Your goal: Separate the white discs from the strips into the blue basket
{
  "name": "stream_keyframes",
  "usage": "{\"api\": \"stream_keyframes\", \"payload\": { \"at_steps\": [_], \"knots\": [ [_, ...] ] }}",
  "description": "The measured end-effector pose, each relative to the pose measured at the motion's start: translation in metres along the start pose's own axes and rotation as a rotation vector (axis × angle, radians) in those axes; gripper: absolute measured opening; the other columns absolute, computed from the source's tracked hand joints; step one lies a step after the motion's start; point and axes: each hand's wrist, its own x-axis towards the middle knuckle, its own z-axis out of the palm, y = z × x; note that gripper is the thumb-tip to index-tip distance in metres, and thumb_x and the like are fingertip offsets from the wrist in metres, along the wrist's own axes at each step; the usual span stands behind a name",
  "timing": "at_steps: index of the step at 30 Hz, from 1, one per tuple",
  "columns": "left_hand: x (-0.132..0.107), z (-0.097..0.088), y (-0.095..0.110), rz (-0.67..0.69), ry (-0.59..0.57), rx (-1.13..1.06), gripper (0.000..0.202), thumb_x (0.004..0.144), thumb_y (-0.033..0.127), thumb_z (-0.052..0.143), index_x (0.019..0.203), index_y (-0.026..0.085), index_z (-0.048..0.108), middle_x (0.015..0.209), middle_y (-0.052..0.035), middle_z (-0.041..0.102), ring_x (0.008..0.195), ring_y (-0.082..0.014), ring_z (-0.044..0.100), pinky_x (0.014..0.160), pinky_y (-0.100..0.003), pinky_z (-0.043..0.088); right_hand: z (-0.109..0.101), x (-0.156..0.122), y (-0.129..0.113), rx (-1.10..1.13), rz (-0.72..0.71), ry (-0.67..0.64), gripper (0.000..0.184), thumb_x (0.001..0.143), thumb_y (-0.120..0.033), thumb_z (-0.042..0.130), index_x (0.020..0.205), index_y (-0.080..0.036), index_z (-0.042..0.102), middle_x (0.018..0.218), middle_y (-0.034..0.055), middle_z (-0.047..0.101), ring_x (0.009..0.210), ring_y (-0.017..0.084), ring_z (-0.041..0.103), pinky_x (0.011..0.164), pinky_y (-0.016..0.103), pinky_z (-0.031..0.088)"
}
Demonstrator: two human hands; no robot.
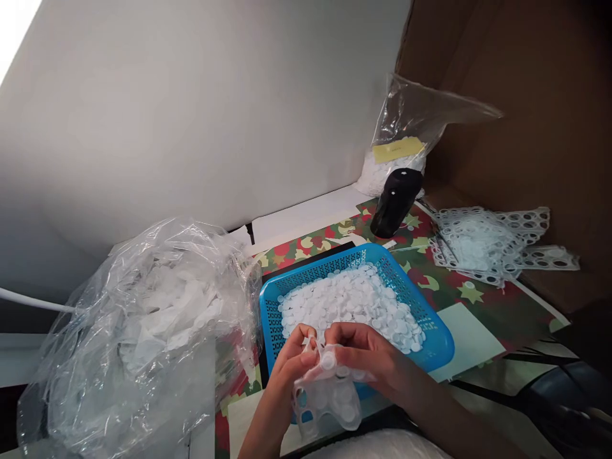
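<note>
The counter (482, 319) was covered with a paper of red and green pattern. On this paper stood a blue plastic basket (396, 274), full of small white round pieces (349, 306). Behind the basket was a black container (394, 203), and at the right lay white sheets with many holes (482, 245). A big clear plastic bag (143, 331) lay just beside the basket, on the left.

Left: a large clear plastic bag (143, 331) holds white scrap. Far: a labelled clear bag (399, 137) stands beside a black cylindrical container (394, 203). Right: punched white sheets (492, 245) lie on a patterned table covering (478, 319) before a cardboard panel (521, 115).
</note>
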Motion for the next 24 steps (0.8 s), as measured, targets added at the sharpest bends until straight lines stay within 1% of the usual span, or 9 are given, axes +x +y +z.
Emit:
{"api": "stream_keyframes", "payload": {
  "at_steps": [3,5,6,8,11,15,19,22,24],
  "knots": [
    [-0.004,0.005,0.000,-0.005,0.022,-0.004,0.043,0.061,0.042,0.075,0.091,0.020,0.054,0.059,0.0036,0.054,0.047,-0.0081,0.043,0.048,-0.017,0.028,-0.002,0.001,0.002,0.025,0.022,0.005,0.031,0.075,-0.041,0.073,0.074,-0.014,0.057,0.065,-0.0026,0.052,0.053,0.007,0.044,0.052,0.019,0.030],
    [-0.008,0.008,0.002,0.004,0.048,0.021,0.045,0.062,0.042,0.075,0.096,0.020,0.056,0.062,0.0023,0.056,0.051,-0.0088,0.046,0.050,-0.017,0.028,-0.002,0.002,0.003,0.032,0.022,0.009,0.032,0.076,-0.042,0.071,0.074,-0.015,0.055,0.064,-0.0029,0.050,0.053,0.007,0.042,0.052,0.020,0.029],
    [-0.010,0.010,0.002,0.020,0.062,0.044,0.042,0.062,0.042,0.075,0.093,0.019,0.059,0.062,0.0021,0.055,0.052,-0.0087,0.045,0.050,-0.017,0.028,-0.002,0.003,0.004,0.031,0.018,0.010,0.032,0.077,-0.042,0.071,0.074,-0.015,0.055,0.065,-0.0027,0.049,0.054,0.007,0.042,0.052,0.020,0.029],
    [-0.012,0.012,0.004,0.063,0.082,0.108,0.034,0.063,0.043,0.076,0.078,0.016,0.061,0.059,0.0019,0.052,0.052,-0.0079,0.041,0.050,-0.017,0.026,-0.002,0.003,0.003,0.025,0.009,0.010,0.031,0.077,-0.041,0.070,0.073,-0.014,0.055,0.065,-0.0023,0.049,0.055,0.007,0.041,0.053,0.020,0.029],
    [-0.013,0.014,0.003,0.083,0.116,0.167,0.035,0.064,0.044,0.075,0.061,0.014,0.059,0.055,0.0017,0.049,0.050,-0.0072,0.037,0.047,-0.018,0.024,-0.001,0.003,0.000,0.009,0.005,0.013,0.031,0.077,-0.040,0.070,0.072,-0.014,0.055,0.063,-0.0031,0.046,0.054,0.007,0.037,0.051,0.020,0.026],
    [-0.012,0.015,0.001,0.063,0.160,0.073,0.033,0.067,0.042,0.075,0.062,0.015,0.055,0.054,0.0024,0.050,0.048,-0.0072,0.038,0.047,-0.017,0.026,0.001,0.004,-0.003,0.005,0.022,0.012,0.033,0.077,-0.043,0.069,0.072,-0.015,0.052,0.061,-0.0042,0.042,0.052,0.008,0.034,0.051,0.020,0.025],
    [-0.012,0.018,0.002,0.055,0.176,-0.052,0.033,0.068,0.039,0.074,0.065,0.016,0.050,0.052,0.0038,0.050,0.046,-0.0068,0.039,0.046,-0.016,0.028,0.005,0.006,-0.004,0.015,0.009,0.007,0.033,0.079,-0.045,0.066,0.073,-0.017,0.051,0.067,-0.0028,0.040,0.057,0.010,0.034,0.054,0.021,0.027],
    [-0.014,0.021,0.003,0.123,0.209,-0.060,0.032,0.070,0.037,0.072,0.065,0.017,0.047,0.054,0.0046,0.048,0.048,-0.0068,0.039,0.046,-0.016,0.029,0.007,0.008,-0.003,0.032,-0.015,0.012,0.032,0.078,-0.045,0.066,0.073,-0.017,0.051,0.075,-0.0009,0.041,0.062,0.011,0.036,0.058,0.022,0.030],
    [-0.015,0.023,0.002,0.178,0.234,-0.023,0.030,0.074,0.036,0.070,0.066,0.017,0.048,0.055,0.0051,0.046,0.048,-0.0064,0.037,0.047,-0.015,0.029,0.008,0.010,-0.003,0.043,-0.015,0.014,0.032,0.077,-0.045,0.067,0.072,-0.017,0.051,0.074,-0.0009,0.042,0.061,0.011,0.035,0.058,0.022,0.030]
  ]
}}
